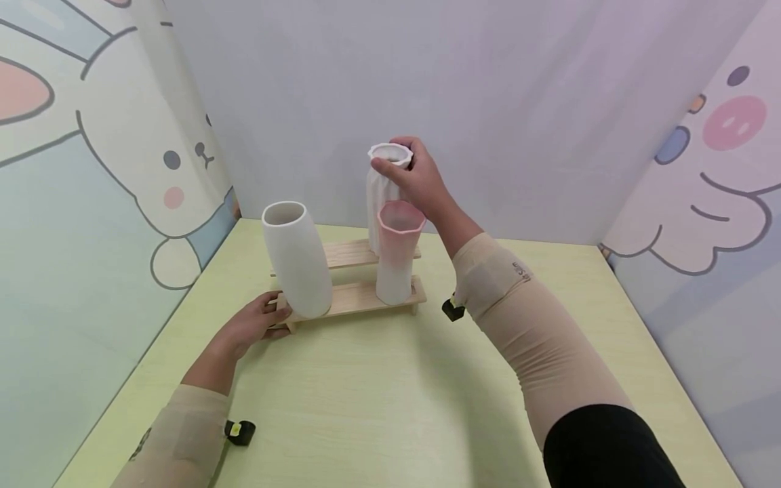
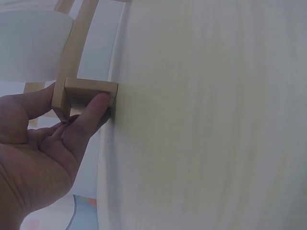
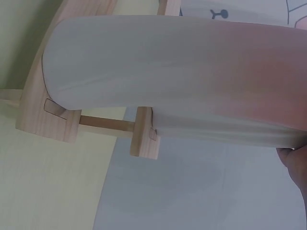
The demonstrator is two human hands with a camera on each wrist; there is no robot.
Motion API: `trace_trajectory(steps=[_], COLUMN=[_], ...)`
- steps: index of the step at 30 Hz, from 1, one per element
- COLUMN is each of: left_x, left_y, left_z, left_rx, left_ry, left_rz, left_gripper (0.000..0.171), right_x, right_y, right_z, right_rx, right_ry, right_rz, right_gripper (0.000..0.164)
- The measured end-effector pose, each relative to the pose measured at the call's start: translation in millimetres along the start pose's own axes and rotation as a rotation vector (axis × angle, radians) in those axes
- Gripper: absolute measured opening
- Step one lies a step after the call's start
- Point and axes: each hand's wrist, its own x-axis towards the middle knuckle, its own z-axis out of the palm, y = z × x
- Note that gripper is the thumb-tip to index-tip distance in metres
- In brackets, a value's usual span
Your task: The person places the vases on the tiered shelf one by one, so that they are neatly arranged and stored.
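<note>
A two-step wooden rack (image 1: 355, 298) stands on the table. My left hand (image 1: 253, 322) grips its left end, thumb on the front board and fingers around the leg (image 2: 91, 87), as the left wrist view shows. On the lower step are a smooth white vase (image 1: 297, 264) at the left and a pink-to-white vase (image 1: 399, 251) at the right. Behind the pink one, a ribbed white vase (image 1: 379, 193) stands on the upper step. My right hand (image 1: 421, 177) grips this ribbed vase near its rim; in the right wrist view the pink vase (image 3: 168, 67) hides most of it.
The pale yellow table (image 1: 366, 400) extends in front of the rack and to both sides. A plain pale backdrop (image 1: 518, 122) rises close behind the rack. Side walls with cartoon animals (image 1: 146, 156) border the table.
</note>
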Motion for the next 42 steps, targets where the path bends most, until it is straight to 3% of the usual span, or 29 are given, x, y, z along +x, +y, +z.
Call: trace_trajectory(steps=[15, 42], left_x=[1.0, 3.0], left_y=[-1.0, -1.5], left_z=[-1.9, -3.6], left_rx=[-0.013, -0.005], left_ry=[-0.007, -0.006], left_rz=[0.012, 0.005], left_gripper=[0.070, 0.069], right_x=[0, 4], right_y=[-5, -4], right_z=[-3, -1], right_rx=[0.035, 0.033], right_ry=[-0.098, -0.148], right_rz=[0.065, 0.120], right_gripper=[0.067, 0.066])
